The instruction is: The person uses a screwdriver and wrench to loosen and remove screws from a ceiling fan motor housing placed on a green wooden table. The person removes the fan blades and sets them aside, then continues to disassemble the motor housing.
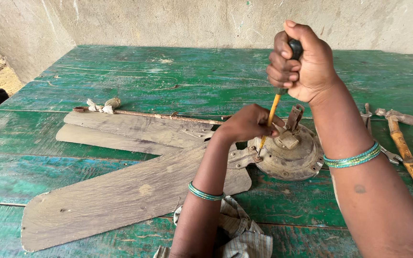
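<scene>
Rough repair workshop: worn green-painted plank table [120, 76], bare concrete wall [168, 19], hammer [405, 143] and wrench [370, 125] lying out, dismantled ceiling fan motor [290, 157], dusty fan blades [120, 191].

Worn green wooden table [120, 76], fan blades [120, 191], fan motor [288, 160], rusty rod [158, 115], hammer [405, 148], checked cloth [244, 234]

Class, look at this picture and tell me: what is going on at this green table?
A person is working on an old ceiling fan that lies on a worn green table. The right hand grips the dark handle of a screwdriver held upright, its tip down at the fan's metal hub where a blade joins. The left hand steadies the shaft low down. Dusty fan blades spread to the left, a thin rod lies behind them, and a hammer rests at the right.
</scene>
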